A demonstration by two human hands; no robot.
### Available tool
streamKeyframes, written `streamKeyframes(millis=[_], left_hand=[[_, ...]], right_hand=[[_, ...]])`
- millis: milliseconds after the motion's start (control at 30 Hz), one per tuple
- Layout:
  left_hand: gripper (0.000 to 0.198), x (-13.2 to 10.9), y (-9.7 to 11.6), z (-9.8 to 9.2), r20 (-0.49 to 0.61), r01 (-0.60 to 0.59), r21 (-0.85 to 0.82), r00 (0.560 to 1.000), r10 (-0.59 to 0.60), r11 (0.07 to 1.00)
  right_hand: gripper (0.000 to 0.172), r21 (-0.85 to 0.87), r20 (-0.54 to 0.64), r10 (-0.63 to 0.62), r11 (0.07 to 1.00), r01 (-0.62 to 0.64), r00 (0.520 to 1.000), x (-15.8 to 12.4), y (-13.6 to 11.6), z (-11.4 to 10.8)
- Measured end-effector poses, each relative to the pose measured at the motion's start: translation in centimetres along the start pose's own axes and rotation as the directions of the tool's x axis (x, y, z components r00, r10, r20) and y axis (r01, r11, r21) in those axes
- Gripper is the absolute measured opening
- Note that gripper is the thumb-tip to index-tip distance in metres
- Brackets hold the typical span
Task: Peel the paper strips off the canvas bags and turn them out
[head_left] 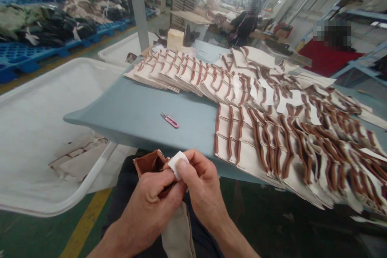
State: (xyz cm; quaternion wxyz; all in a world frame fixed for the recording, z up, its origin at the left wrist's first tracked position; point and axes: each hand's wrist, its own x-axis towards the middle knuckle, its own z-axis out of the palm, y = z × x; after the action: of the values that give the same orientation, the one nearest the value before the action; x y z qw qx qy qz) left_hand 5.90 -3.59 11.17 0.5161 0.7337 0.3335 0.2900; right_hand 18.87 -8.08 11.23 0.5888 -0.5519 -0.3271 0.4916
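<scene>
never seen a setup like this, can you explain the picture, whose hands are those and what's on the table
There is no machine doing the handling here: these are a person's own bare hands. The single picture comes from a camera worn on that person's head, looking forward and down.

The right hand pinches a small white piece under its thumb. The left hand grips brown-and-cream fabric just below it, near the person's lap.

On the blue-grey table lie pink-handled snips, and many cream pieces with brown edges in overlapping rows, with some white slips on top. A large white bin stands at the left.
</scene>
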Motion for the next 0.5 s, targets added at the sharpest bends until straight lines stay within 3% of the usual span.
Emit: streamKeyframes(millis=[500], left_hand=[[0.039, -0.3, -0.3, 0.2, -0.065, 0.023, -0.015, 0.998, -0.024, 1.000]], right_hand=[[0.028, 0.008, -0.093, -0.127, 0.992, 0.129, 0.988, 0.3, 0.5, -1.2]])
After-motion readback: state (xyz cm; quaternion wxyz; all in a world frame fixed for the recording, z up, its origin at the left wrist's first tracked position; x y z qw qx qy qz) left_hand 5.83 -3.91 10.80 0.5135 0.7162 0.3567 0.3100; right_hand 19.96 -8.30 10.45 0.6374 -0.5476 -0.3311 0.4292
